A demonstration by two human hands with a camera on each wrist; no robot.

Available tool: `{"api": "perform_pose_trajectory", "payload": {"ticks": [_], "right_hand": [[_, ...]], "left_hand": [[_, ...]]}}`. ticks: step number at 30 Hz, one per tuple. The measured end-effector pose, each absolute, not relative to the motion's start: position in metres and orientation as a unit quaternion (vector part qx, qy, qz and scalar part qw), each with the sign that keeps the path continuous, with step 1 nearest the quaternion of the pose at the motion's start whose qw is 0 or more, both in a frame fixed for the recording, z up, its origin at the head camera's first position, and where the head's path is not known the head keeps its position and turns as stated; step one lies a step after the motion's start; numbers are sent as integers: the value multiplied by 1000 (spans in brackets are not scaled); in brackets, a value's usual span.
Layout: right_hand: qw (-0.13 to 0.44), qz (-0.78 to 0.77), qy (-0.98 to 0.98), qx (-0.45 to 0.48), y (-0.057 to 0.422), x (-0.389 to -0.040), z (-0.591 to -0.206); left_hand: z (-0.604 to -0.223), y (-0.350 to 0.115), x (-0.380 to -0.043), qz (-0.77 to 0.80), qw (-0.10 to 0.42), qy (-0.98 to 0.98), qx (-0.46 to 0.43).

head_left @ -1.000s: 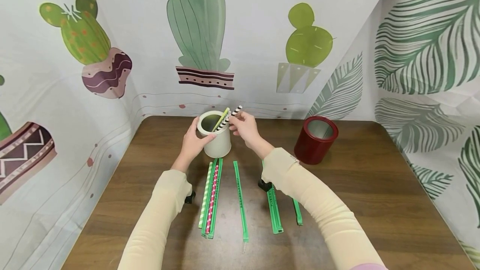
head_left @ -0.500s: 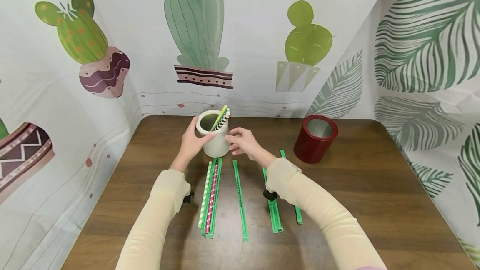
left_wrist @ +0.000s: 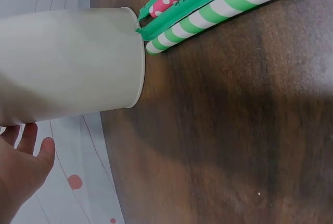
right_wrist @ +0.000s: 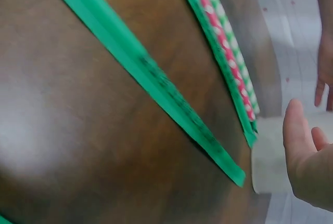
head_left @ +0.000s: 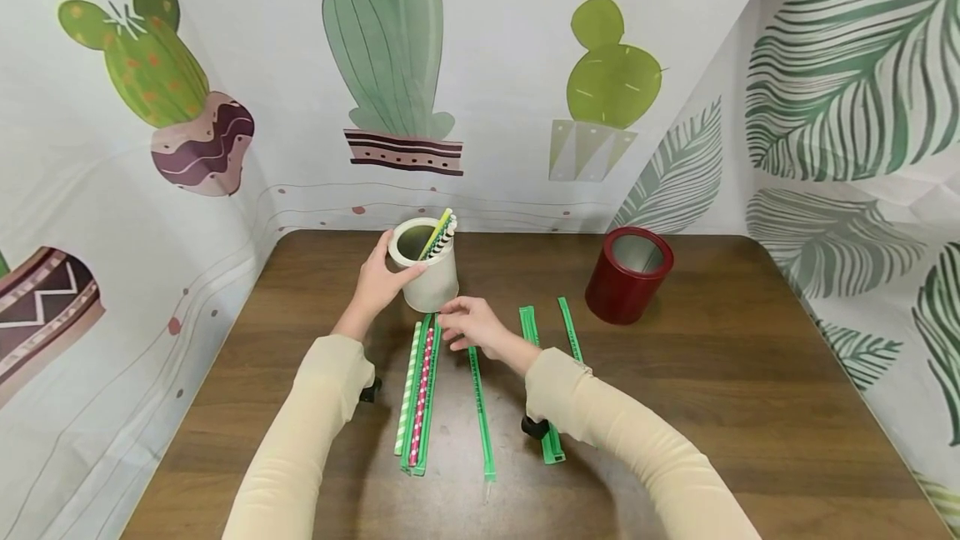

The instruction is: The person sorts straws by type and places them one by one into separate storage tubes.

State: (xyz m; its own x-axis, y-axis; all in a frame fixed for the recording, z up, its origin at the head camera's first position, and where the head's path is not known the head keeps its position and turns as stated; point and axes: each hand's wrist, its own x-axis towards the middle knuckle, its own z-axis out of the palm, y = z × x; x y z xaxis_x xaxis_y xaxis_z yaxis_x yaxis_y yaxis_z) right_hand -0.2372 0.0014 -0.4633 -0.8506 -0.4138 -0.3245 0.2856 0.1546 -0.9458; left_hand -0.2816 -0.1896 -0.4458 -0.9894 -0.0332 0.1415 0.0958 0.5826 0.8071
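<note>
An off-white canister (head_left: 432,288) stands at the back of the table, with my left hand (head_left: 380,279) gripping its left side, thumb across the front rim. Out of its mouth lean a lime-yellow straw (head_left: 444,224) and black-and-white striped straws (head_left: 439,249). My right hand (head_left: 477,327) hovers just below the canister, fingers loosely bent around nothing. Nearest its fingertips are the upper ends of a pink polka-dot straw (head_left: 422,394) and green wrappers. Left of them lies a green-and-white striped straw (left_wrist: 210,17). A single long green wrapper (right_wrist: 171,94) runs below the right hand.
A dark red canister (head_left: 624,288) stands at the back right, its mouth showing a metallic inside. More green wrappers (head_left: 529,325) lie partly under the right forearm, with a narrow green strip (head_left: 569,327) beside them. A cactus-print cloth backs the table.
The right hand has released a black-and-white striped straw into the off-white canister, then moved down toward the straws on the table. The left hand has kept its grip.
</note>
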Motion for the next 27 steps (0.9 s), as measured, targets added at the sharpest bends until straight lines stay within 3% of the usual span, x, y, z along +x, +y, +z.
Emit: {"api": "perform_pose_trajectory", "payload": {"ticks": [5,9,13,27], "right_hand": [[222,-563,779,-163,-5,-222,-473],[155,-413,841,-314,-7,-212,-477],[131,-262,863,-411,-8,-200,-482],[175,-73,862,-471,-8,-174,-500]], "left_hand": [[-443,-189,-282,-453,69,-889,-17],[-442,-189,-282,-453,67,-889,-18],[-443,-189,-282,-453,63,-889,-18],[-444,-189,-281,-453,61,-890,-11]]}}
